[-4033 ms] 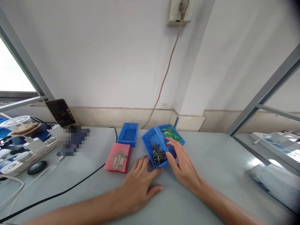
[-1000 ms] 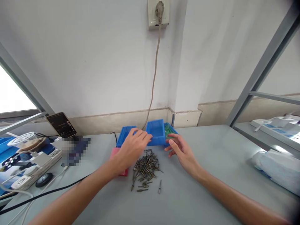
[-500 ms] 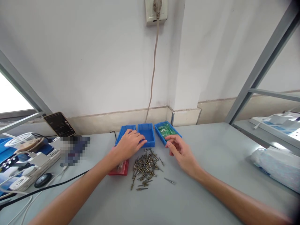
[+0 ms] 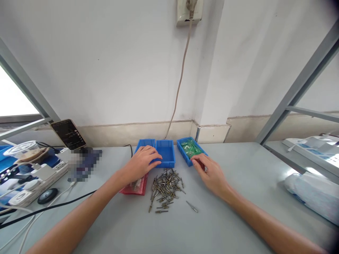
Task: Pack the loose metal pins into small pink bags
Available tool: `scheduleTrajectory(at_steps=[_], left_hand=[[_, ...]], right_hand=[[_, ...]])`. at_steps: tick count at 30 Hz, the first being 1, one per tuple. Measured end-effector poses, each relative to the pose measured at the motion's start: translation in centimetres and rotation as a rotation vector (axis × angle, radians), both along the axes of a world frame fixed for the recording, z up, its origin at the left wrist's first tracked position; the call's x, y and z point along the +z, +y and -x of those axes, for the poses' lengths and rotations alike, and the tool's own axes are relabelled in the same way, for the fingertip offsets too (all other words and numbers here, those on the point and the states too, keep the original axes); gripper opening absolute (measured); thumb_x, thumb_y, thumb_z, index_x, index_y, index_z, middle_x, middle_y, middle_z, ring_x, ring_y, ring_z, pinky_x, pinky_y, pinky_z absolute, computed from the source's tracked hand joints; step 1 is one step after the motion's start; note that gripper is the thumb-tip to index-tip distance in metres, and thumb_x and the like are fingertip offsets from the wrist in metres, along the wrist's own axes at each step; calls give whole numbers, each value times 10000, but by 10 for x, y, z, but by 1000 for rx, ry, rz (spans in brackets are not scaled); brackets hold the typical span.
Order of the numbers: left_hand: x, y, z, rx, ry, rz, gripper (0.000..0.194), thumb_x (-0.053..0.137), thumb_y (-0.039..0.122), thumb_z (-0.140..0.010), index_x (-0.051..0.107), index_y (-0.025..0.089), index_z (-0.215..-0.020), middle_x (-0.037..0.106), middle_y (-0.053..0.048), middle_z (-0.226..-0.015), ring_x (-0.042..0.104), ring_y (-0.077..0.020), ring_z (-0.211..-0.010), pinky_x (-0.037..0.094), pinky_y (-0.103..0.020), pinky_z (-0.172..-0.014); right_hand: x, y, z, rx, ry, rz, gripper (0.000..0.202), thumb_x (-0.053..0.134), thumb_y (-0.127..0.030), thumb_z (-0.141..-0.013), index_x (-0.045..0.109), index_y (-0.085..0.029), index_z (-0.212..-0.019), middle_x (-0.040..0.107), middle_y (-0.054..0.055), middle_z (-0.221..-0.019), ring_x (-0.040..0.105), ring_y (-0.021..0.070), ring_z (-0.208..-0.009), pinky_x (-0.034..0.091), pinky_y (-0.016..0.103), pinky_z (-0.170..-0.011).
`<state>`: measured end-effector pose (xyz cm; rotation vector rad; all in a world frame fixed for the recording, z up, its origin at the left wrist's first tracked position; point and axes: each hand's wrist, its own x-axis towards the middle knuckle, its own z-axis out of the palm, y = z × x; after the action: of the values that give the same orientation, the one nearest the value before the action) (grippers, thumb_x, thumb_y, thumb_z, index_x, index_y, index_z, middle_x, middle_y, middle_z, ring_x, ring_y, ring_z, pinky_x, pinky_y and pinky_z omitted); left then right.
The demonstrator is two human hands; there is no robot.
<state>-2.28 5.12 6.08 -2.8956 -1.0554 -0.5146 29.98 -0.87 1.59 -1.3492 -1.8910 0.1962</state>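
Observation:
My left hand [image 4: 143, 162] hovers with loosely spread fingers over the near part of the left blue tray [image 4: 146, 142], partly hiding it. Beside its fingertips is the middle blue tray [image 4: 166, 161], with nothing visible inside. A red tray [image 4: 134, 188] lies partly under my left wrist. My right hand [image 4: 210, 173] has thumb and index finger pinched together at the near end of the right blue tray [image 4: 182, 154]; what they grip is hidden. Green packets [image 4: 190, 147] lie in that tray. Between my hands is a pile of small metal pins [image 4: 166, 185], thicker at one end.
One lone pin [image 4: 192, 206] lies right of the pile. On the left are a phone [image 4: 69, 134] on a stand, a power strip [image 4: 29, 192], cables and a round black object [image 4: 47, 196]. A plastic-wrapped bundle [image 4: 312, 194] sits far right, near a metal frame [image 4: 299, 77].
My right hand's fingers have closed into a pinch at the right tray's near end. My left hand has shifted slightly left and stays over the left tray. The camera view has tilted slightly.

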Motion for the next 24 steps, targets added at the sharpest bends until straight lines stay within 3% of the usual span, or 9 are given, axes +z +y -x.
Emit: scheduleTrajectory(at_steps=[3,5,9,14,17,20,24], left_hand=[[-4,-1,2,77,-33,6,377,554,533,-1096,669,298,-1367,504,-107,-1608,458,-341,-1491,378,-555,-1225],[-8,0,4,146,-45,54,474,517,600,-1089,604,290,-1437,378,-139,-1703,354,-378,-1577,348,-610,-1248],[-16,6,5,165,-46,178,473,452,613,-1106,588,239,-1361,465,-166,-1637,378,-356,-1580,404,-582,-1227],[-20,12,-1,130,-72,140,443,444,594,-1113,605,236,-1316,487,-165,-1605,491,-336,-1498,488,-523,-1164],[-19,14,-5,131,-63,123,451,447,590,-1113,605,232,-1338,494,-163,-1598,471,-339,-1501,467,-537,-1180],[-15,13,-7,147,-38,132,475,456,598,-1108,595,221,-1361,484,-163,-1604,389,-357,-1550,400,-583,-1224],[-7,5,-2,134,-22,149,440,462,577,-1115,606,241,-1360,444,-138,-1653,372,-347,-1567,379,-572,-1243]], right_hand=[[-2,3,-1,-23,-52,-85,217,475,-351,-1098,671,-259,-1088,716,92,-1044,633,296,-966,546,440,-863],[-3,5,-1,-79,-81,-135,222,501,-358,-1082,682,-267,-1171,693,121,-1164,602,334,-1080,531,504,-954],[-4,6,3,-85,-111,-84,292,516,-342,-1066,667,-287,-1310,669,139,-1262,573,361,-1157,500,563,-1030],[-3,4,10,-37,-126,-23,337,502,-339,-1075,633,-314,-1385,667,130,-1278,588,358,-1165,493,570,-1055],[-1,1,12,2,-134,-14,354,503,-333,-1082,616,-316,-1418,659,118,-1309,585,351,-1194,493,559,-1071],[9,-3,10,48,-147,40,336,502,-335,-1089,625,-321,-1401,675,105,-1305,598,343,-1196,515,542,-1050],[34,2,-1,53,-223,53,353,544,-329,-1069,616,-320,-1415,666,115,-1300,611,350,-1208,526,535,-1040]])
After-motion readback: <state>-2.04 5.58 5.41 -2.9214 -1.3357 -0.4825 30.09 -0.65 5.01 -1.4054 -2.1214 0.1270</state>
